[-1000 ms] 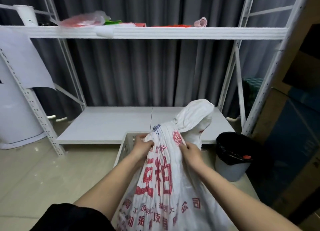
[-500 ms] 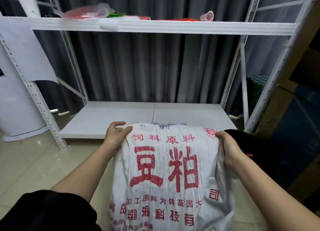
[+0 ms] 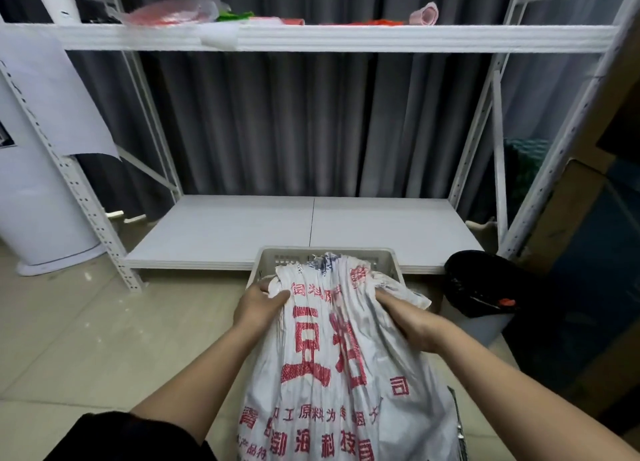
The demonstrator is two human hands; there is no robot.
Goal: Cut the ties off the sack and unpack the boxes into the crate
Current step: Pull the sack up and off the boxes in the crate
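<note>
Gripping the bunched top of the white sack (image 3: 332, 367) with left hand (image 3: 258, 308) and right hand (image 3: 410, 322), both grips curled tight into fabric. Holding it over the crate (image 3: 270, 263) sitting on the floor (image 3: 86, 339), at the front edge of the lower shelf (image 3: 225, 228).

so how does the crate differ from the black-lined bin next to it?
The crate is pale, rectangular, with slotted walls; the bin is a smooth grey tub lined with a black bag. The crate sits straight behind the sack, which hides most of it, while the bin stands to the right, almost fully visible. Both stand on the floor in front of the lower shelf.
</note>
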